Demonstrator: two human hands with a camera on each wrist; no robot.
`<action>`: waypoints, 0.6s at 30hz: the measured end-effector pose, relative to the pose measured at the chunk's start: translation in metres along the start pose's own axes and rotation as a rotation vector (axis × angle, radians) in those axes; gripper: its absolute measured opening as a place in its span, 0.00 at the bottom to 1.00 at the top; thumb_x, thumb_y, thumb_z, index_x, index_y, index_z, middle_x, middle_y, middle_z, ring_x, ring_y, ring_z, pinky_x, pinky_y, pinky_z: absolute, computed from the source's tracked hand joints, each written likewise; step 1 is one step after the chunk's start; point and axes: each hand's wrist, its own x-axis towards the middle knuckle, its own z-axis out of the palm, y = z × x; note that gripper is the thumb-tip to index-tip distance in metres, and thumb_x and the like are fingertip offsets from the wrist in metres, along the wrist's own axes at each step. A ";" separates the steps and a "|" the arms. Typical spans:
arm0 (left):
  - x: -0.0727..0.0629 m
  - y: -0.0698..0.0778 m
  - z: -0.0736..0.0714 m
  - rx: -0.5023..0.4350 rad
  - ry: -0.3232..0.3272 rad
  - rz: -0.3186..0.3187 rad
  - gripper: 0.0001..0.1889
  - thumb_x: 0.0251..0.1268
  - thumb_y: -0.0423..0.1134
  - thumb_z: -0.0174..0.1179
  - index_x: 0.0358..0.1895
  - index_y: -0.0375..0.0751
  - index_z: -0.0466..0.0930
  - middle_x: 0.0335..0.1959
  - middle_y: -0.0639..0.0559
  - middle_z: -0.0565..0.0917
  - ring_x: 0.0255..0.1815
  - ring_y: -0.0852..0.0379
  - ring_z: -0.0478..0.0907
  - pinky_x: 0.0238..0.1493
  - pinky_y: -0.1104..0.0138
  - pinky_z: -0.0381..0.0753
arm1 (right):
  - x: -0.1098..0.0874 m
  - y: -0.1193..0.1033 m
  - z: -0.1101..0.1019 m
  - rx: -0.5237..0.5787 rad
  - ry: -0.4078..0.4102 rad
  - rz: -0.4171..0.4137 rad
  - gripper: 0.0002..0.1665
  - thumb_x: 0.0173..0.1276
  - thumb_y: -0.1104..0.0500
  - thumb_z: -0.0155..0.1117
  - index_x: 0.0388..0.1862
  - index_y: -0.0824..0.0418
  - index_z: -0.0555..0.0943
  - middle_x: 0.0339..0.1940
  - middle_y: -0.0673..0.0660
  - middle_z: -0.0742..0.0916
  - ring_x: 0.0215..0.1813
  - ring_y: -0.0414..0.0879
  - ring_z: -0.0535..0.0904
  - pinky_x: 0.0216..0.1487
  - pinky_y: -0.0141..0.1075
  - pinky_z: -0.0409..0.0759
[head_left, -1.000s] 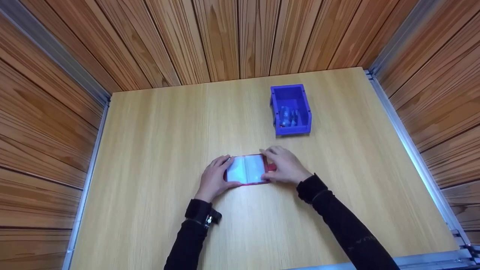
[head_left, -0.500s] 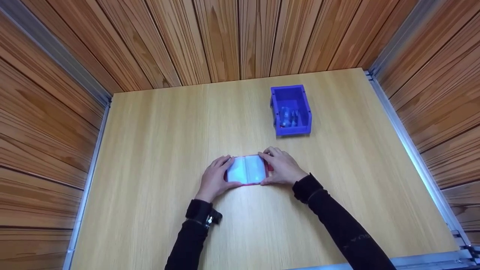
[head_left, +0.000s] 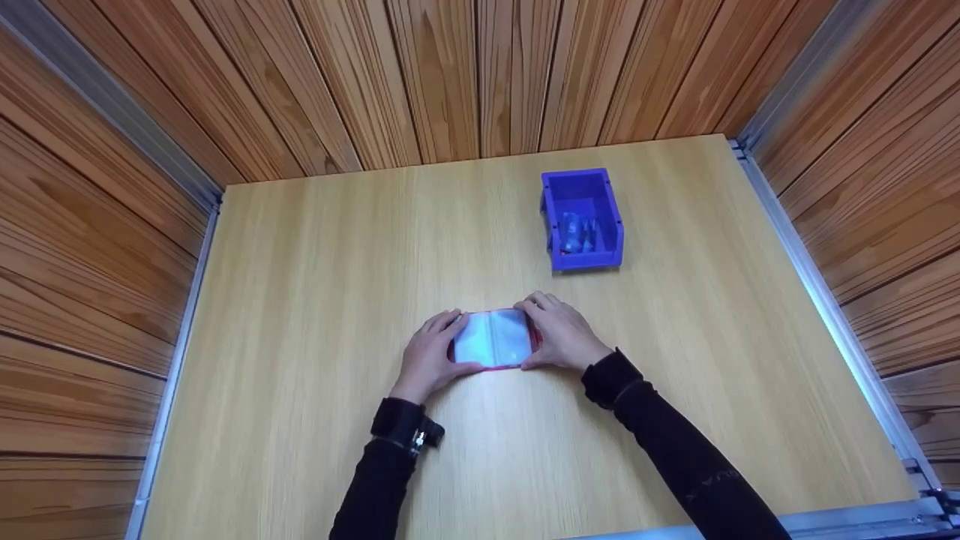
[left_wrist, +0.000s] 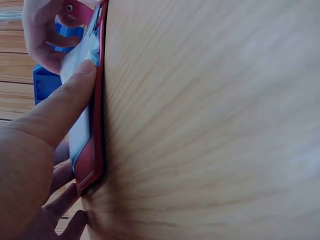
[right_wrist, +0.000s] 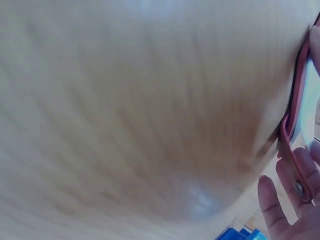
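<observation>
A red card holder [head_left: 492,341] with clear plastic sleeves lies opened out on the wooden table in the head view. My left hand [head_left: 429,356] grips its left end, thumb along the near edge and fingers at the far edge. In the left wrist view, the thumb presses on the sleeves beside the red stitched border [left_wrist: 98,100]. At the opposite end, my right hand [head_left: 562,330] holds the holder between thumb and fingers. A red strap [right_wrist: 295,165] with a metal snap sticks out by the right fingers in the right wrist view.
Beyond the right hand, a blue-purple plastic bin [head_left: 586,262] stands on the table [head_left: 322,277], with several small clear packets [head_left: 576,232] inside. Wood-plank walls [head_left: 450,75] and metal frame rails [head_left: 817,285] border the table.
My right hand has shifted slightly left, farther over the card holder's right end, and now covers the strap in the head view. The left hand has stayed in place.
</observation>
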 end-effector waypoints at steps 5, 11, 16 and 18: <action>0.000 0.000 0.000 0.009 -0.010 -0.005 0.50 0.53 0.63 0.76 0.78 0.46 0.68 0.77 0.44 0.70 0.80 0.43 0.62 0.77 0.46 0.66 | -0.002 -0.006 -0.002 0.140 0.028 0.012 0.58 0.44 0.42 0.89 0.72 0.60 0.73 0.54 0.56 0.85 0.58 0.54 0.79 0.64 0.53 0.77; 0.001 -0.001 0.000 0.009 -0.005 -0.014 0.50 0.52 0.63 0.76 0.78 0.46 0.69 0.77 0.44 0.70 0.80 0.43 0.63 0.77 0.45 0.66 | -0.005 -0.011 -0.006 0.241 0.086 0.035 0.52 0.66 0.42 0.75 0.81 0.61 0.64 0.49 0.56 0.91 0.52 0.55 0.81 0.69 0.54 0.69; 0.001 -0.002 0.001 0.002 -0.007 -0.015 0.50 0.52 0.63 0.76 0.77 0.46 0.69 0.77 0.43 0.70 0.80 0.43 0.63 0.78 0.45 0.65 | -0.006 -0.019 -0.003 0.294 0.088 -0.027 0.42 0.77 0.51 0.64 0.83 0.62 0.61 0.51 0.55 0.92 0.51 0.54 0.84 0.66 0.53 0.74; 0.001 -0.002 0.000 -0.007 -0.012 -0.017 0.50 0.52 0.63 0.76 0.78 0.46 0.69 0.78 0.43 0.70 0.80 0.43 0.62 0.78 0.45 0.65 | -0.006 -0.024 -0.001 0.313 0.067 -0.053 0.39 0.79 0.55 0.61 0.82 0.63 0.61 0.54 0.54 0.91 0.58 0.55 0.84 0.69 0.53 0.75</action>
